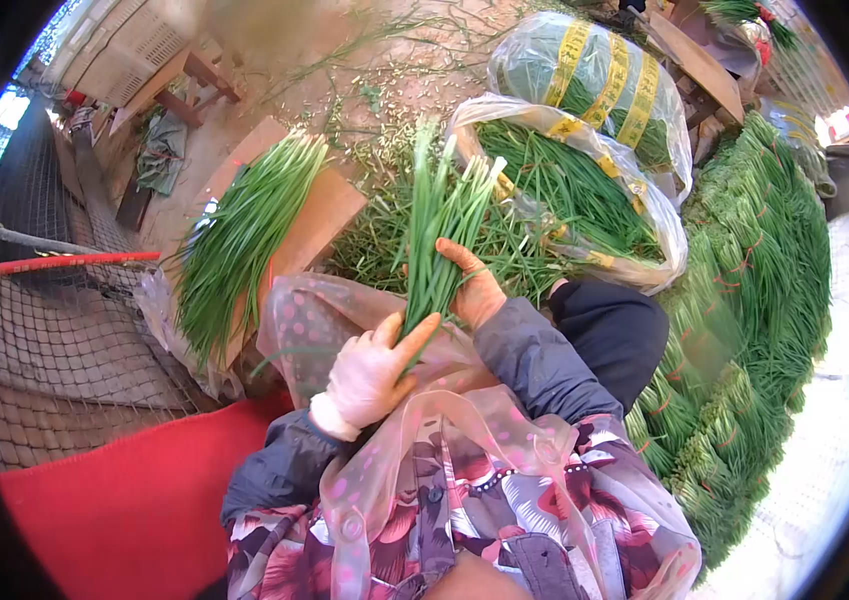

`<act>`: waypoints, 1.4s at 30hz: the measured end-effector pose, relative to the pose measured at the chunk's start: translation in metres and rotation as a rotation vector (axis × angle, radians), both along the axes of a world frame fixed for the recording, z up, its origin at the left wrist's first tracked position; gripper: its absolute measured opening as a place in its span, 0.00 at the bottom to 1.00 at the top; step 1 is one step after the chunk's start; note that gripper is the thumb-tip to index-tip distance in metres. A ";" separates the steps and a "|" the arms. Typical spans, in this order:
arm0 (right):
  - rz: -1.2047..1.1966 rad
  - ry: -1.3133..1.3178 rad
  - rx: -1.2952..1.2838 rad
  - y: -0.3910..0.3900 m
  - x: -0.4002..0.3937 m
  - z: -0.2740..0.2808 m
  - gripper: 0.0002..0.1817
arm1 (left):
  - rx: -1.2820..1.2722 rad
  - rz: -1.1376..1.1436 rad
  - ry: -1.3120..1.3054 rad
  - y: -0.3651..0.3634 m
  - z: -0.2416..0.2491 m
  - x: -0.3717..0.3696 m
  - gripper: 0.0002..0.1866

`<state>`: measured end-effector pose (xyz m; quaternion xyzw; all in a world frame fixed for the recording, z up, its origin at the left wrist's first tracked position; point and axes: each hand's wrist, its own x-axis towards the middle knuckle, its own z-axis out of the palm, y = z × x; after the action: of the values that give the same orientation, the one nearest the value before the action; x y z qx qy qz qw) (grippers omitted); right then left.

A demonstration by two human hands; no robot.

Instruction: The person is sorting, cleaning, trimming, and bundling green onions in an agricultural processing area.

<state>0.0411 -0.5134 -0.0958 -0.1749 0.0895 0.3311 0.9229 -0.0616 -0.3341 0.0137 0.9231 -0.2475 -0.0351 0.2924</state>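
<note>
A bunch of garlic chives (434, 220) stands upright in front of my lap, its pale cut ends pointing up and away from me. My left hand (369, 370), in a white glove with orange fingers, is closed around the lower, leafy part. Higher up on the right side, my right hand (476, 288), also in an orange-fingered glove, wraps around the same bunch. Some of its fingers are hidden behind the leaves. To the left, a loose pile of chives (254, 235) lies across a wooden board (329, 215). A clear polka-dot apron (314, 320) covers my knees.
Trimmed scraps (374, 235) litter the ground ahead. An open plastic bag (664, 245) full of chives and a taped, filled bag (594, 75) stand at the front right. Stacked tied bunches (764, 240) line my right. Netting (74, 340) and red cloth (144, 490) are at left.
</note>
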 end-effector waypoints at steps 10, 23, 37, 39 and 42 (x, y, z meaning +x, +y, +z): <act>0.185 -0.181 0.004 0.018 -0.014 0.025 0.26 | -1.151 0.442 1.129 -0.020 -0.052 0.012 0.31; -0.342 -1.815 -1.781 -0.021 0.068 0.075 0.24 | -1.087 0.412 1.103 0.017 -0.037 0.005 0.21; 0.852 -0.678 -0.932 -0.061 0.068 0.027 0.52 | -0.872 0.572 1.047 0.094 0.005 -0.020 0.16; 0.688 -0.590 -0.492 -0.029 0.045 0.010 0.57 | -0.892 0.552 1.045 0.097 0.004 -0.017 0.16; 0.426 -0.551 -0.143 0.034 0.030 0.009 0.59 | -0.896 0.538 1.131 0.097 0.003 -0.018 0.16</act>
<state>0.0716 -0.4794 -0.0866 -0.3367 -0.1785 0.4493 0.8080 -0.0793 -0.2370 0.0168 0.5866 0.1820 -0.3257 0.7188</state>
